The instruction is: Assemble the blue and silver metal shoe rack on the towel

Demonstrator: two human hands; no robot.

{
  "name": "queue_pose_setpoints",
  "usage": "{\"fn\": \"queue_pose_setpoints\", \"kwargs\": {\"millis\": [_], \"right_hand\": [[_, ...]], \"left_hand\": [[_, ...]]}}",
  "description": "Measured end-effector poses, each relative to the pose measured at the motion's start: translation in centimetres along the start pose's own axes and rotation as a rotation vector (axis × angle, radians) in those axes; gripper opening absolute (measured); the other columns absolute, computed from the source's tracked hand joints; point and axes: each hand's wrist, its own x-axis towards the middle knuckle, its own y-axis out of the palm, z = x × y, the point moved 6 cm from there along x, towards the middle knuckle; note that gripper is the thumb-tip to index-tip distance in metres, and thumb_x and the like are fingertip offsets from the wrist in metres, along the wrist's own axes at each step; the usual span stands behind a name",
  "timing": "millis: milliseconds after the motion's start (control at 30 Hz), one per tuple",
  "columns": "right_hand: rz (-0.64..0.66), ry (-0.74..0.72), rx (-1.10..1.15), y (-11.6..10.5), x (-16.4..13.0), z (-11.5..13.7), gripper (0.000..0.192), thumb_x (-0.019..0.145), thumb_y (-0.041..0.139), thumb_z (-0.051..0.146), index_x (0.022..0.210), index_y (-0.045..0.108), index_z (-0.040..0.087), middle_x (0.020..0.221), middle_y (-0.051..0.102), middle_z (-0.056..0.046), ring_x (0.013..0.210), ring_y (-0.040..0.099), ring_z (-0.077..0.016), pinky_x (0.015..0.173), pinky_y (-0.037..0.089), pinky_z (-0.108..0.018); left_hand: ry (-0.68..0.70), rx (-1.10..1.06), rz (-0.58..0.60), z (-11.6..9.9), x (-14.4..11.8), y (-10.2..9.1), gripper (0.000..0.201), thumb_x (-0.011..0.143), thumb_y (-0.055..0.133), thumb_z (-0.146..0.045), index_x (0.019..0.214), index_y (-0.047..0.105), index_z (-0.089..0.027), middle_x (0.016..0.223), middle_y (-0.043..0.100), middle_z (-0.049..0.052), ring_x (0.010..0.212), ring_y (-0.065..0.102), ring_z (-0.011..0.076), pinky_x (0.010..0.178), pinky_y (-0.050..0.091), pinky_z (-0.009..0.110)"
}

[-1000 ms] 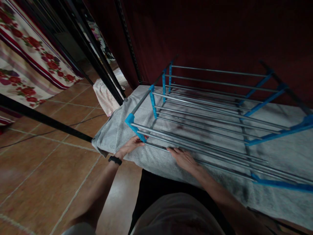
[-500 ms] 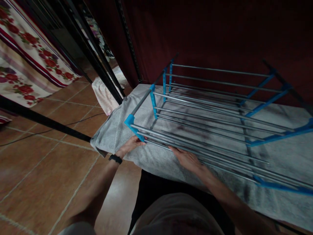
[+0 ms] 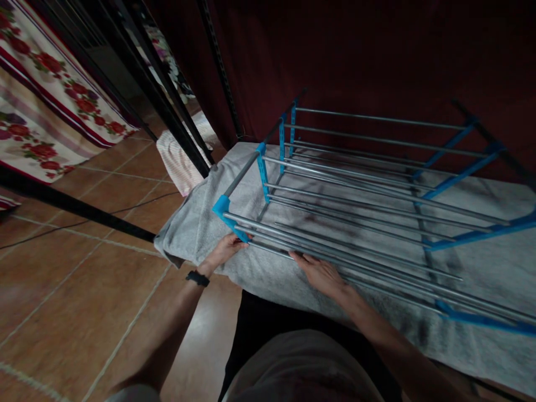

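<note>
A rack of grey metal tubes (image 3: 377, 193) joined by blue plastic connectors (image 3: 224, 207) lies on a grey cloth. My left hand (image 3: 226, 247), with a black band on its wrist, is closed on the lower end of the near-left blue connector, where the front tubes meet it. Along the front, my right hand (image 3: 319, 272) grips the lowest near tube; its fingertips curl over it and partly hide it. One loose-looking tube (image 3: 368, 250) lies inside the frame on the cloth.
The grey cloth (image 3: 201, 206) covers a low surface with a dark red curtain (image 3: 355, 56) behind. Black metal posts (image 3: 159, 95) and a black bar (image 3: 75, 201) stand at left. Beyond are a tiled floor (image 3: 84, 279), a cable, a striped cloth (image 3: 180, 159) and a floral cloth (image 3: 46, 89).
Almost nothing differs. Both hands keep their places on the rack, and the rack's right side has shifted very slightly in view.
</note>
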Motion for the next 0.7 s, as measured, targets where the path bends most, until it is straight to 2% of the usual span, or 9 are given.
{"fn": "queue_pose_setpoints", "kwargs": {"millis": [300, 500, 700], "right_hand": [[0.007, -0.005, 0.017, 0.3, 0.0, -0.2, 0.069, 0.097, 0.033, 0.008, 0.16, 0.026, 0.037, 0.158, 0.042, -0.004, 0.134, 0.054, -0.024, 0.11, 0.044, -0.041], [0.005, -0.013, 0.012, 0.0, -0.2, -0.2, 0.064, 0.101, 0.03, 0.012, 0.16, 0.026, 0.035, 0.155, 0.046, -0.005, 0.131, 0.057, -0.0248, 0.107, 0.047, -0.041], [-0.018, -0.011, 0.037, -0.3, -0.2, -0.2, 0.058, 0.103, 0.032, 0.017, 0.159, 0.031, 0.034, 0.152, 0.051, -0.007, 0.128, 0.059, -0.0241, 0.105, 0.047, -0.038]], "left_hand": [[0.061, 0.068, -0.107, 0.7, -0.9, 0.4, 0.036, 0.076, 0.071, -0.05, 0.093, 0.069, -0.019, 0.094, 0.074, 0.009, 0.091, 0.07, 0.026, 0.089, 0.058, 0.044], [0.077, 0.15, -0.152, 0.0, -1.4, 1.0, 0.029, 0.08, 0.07, -0.043, 0.095, 0.071, -0.019, 0.096, 0.075, 0.008, 0.093, 0.07, 0.0261, 0.087, 0.058, 0.042], [0.081, 0.194, -0.186, -1.3, -1.6, 1.1, 0.026, 0.081, 0.069, -0.044, 0.088, 0.072, -0.019, 0.095, 0.076, 0.008, 0.09, 0.071, 0.0264, 0.084, 0.058, 0.04]]}}
